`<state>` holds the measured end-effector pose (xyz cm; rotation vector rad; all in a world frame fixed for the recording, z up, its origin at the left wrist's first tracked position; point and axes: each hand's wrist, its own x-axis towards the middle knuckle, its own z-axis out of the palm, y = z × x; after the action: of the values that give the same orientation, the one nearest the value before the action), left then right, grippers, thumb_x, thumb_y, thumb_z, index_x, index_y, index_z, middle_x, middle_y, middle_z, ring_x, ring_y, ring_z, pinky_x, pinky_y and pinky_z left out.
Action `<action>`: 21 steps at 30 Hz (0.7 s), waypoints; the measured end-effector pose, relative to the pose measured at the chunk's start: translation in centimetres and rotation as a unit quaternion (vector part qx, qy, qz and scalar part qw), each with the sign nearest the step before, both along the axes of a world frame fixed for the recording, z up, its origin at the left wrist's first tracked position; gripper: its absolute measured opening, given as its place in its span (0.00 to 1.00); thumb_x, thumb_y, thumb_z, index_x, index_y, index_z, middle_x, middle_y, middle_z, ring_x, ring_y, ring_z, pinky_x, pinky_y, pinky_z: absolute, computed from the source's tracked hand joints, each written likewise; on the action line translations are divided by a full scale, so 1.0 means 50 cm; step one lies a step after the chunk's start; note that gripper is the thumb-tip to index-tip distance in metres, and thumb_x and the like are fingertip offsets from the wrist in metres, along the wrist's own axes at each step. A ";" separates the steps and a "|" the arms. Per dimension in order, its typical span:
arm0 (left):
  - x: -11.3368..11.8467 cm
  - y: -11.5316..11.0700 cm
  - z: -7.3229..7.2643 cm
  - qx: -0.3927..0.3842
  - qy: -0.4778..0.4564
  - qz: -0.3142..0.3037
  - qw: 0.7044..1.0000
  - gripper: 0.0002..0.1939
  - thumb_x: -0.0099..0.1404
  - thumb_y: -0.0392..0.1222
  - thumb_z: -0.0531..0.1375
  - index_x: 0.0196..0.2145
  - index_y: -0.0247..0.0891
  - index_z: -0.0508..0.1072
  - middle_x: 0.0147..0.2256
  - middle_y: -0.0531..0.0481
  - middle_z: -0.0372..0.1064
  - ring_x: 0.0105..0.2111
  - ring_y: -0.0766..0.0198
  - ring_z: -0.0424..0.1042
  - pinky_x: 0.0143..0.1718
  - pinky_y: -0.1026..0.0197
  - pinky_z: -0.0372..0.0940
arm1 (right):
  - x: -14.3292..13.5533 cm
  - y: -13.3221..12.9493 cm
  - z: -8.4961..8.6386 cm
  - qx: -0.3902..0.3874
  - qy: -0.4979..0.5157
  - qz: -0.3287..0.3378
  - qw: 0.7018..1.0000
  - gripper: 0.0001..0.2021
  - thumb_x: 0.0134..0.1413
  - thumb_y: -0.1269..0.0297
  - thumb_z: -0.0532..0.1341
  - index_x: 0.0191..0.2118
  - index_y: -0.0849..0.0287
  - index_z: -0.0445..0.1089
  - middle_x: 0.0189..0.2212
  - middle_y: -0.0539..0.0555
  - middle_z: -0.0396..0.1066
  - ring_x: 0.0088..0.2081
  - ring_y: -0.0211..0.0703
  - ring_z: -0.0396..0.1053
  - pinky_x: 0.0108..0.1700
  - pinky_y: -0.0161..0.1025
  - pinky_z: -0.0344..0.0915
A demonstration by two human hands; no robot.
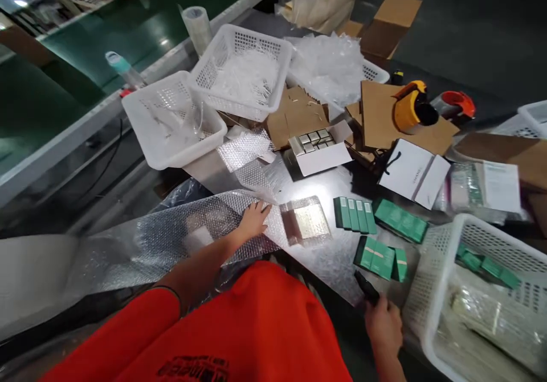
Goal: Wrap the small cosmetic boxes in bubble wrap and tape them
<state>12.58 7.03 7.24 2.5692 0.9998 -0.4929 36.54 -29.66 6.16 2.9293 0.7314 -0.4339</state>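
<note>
My left hand [253, 221] lies with spread fingers on a long sheet of bubble wrap [162, 228] that stretches from the roll at the left. Just right of those fingertips, a flat pale-gold package [310, 221] in clear wrap rests on the metal table [316, 265]. Low at the right, my right hand [383, 322] is closed around a black box cutter [366, 287], its front end pointing up and left; the blade cannot be made out. Beyond this tool sit green boxes [380, 258], with a row of slim green boxes [354, 215] behind them.
A white basket [453, 279] with wrapped packs stands at the right edge. White baskets [171, 151] with plastic bits fill the back left. An open white carton [325, 160] holds small boxes. A white paper bag [412, 171] and orange tape dispensers [408, 111] are farther back.
</note>
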 end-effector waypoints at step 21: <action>0.007 0.047 -0.030 -0.058 -0.008 0.004 0.998 0.56 0.50 0.51 0.74 0.70 0.51 0.49 0.65 0.38 0.51 0.61 0.40 0.57 0.55 0.44 0.64 | -0.297 0.513 0.046 0.051 0.228 0.092 0.968 0.21 0.69 0.66 0.39 0.55 0.70 0.63 0.48 0.69 0.70 0.49 0.53 0.73 0.46 0.44 0.66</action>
<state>12.94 9.38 5.74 2.4609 0.9472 -0.5127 21.70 -4.01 8.46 2.8379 1.0921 -1.1002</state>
